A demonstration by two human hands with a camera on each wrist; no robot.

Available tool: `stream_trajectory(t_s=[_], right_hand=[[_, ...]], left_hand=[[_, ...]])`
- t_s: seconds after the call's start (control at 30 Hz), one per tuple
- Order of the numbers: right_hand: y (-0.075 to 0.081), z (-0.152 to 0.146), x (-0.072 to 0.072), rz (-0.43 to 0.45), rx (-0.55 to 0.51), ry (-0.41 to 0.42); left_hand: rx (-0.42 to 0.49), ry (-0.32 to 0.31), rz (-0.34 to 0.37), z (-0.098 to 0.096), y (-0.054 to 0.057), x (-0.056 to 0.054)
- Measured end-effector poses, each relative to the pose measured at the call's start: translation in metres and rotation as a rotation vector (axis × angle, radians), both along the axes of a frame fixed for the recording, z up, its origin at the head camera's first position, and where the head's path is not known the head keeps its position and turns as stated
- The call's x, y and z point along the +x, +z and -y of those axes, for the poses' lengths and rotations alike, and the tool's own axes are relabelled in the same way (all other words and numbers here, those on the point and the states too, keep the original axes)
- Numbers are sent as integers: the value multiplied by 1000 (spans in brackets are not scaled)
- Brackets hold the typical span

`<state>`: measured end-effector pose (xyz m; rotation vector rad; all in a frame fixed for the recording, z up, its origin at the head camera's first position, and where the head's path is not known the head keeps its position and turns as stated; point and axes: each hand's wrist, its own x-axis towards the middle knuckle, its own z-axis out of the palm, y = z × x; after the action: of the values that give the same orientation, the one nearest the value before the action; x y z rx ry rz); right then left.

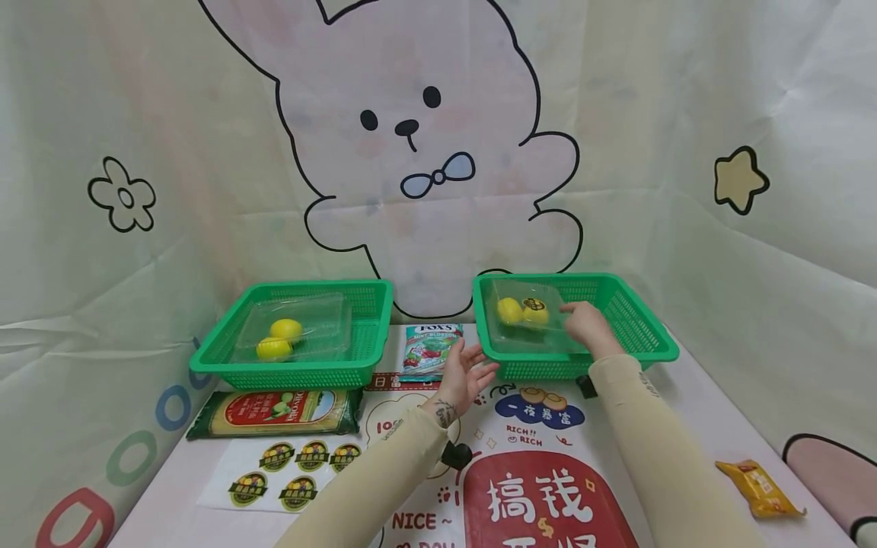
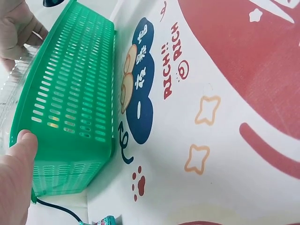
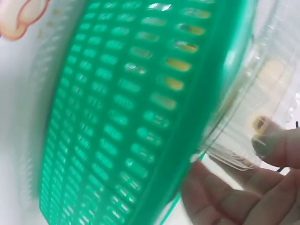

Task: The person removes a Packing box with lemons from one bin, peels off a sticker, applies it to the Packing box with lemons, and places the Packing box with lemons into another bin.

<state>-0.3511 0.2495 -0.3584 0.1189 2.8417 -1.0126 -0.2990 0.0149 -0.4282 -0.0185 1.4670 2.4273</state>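
In the head view my right hand (image 1: 589, 327) grips the right edge of a clear plastic box (image 1: 510, 339) inside the right green basket (image 1: 654, 344). Two yellow lemons (image 1: 509, 310) show in that box, with a round black-and-gold sticker (image 1: 534, 304) over one of them. The right wrist view has the thumb on top of the clear box (image 3: 229, 140) and the other fingers below it. My left hand (image 1: 467, 374), fingers spread and palm turned up, is at the front left corner of this basket. A left fingertip overlaps the green rim in the left wrist view.
A left green basket (image 1: 294, 374) holds another clear box (image 1: 332, 323) with two lemons (image 1: 285, 329). Between the baskets lies a FOX'S candy bag (image 1: 433, 352). Nearer are a pasta pack (image 1: 281, 412), a sticker sheet (image 1: 215, 491) and, far right, a yellow snack packet (image 1: 760, 487).
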Motion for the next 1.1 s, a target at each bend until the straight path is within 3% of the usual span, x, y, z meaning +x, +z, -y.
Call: stream_trajectory(t_s=[0.4,0.53,0.63,0.73,0.83,1.0,1.1], right_hand=[[-8,3,3,-50,180,92],[-5,15,8,-91,264,29],[-4,30,13,-234,268,-39],[-3,48,21,-402,179,-69],[-5,67,34,-483,2,-66],[-18,87,59,-466,-266,-60],[-32,91,72,-386,-402,-72]], left_hand=[[0,-13,-14,1,-1,1],[-22,-15,-12,2,0,1],[-56,-4,-20,4,2,2],[-100,15,-36,9,5,5],[-157,27,-38,19,8,12],[-240,4,-57,49,7,29],[-283,8,-104,75,4,39]])
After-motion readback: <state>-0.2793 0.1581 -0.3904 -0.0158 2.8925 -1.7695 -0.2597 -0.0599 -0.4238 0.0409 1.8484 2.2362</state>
